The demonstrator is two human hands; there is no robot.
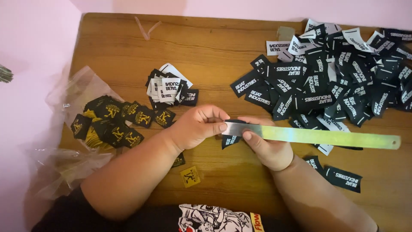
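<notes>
Two hands fold a black label against a metal ruler at the centre of a wooden worktop [206,56].
A heap of black labels [339,81] fills the upper right; the ruler [317,136] extends right; the left hand [197,126] and right hand [268,148] pinch the label [230,140] onto the ruler's left end.

the black label [230,140] is mostly hidden under the ruler [317,136] and both hands. the big label pile [343,81] runs off the right edge. the clear bag [64,167] covers some yellow labels [92,137].
</notes>
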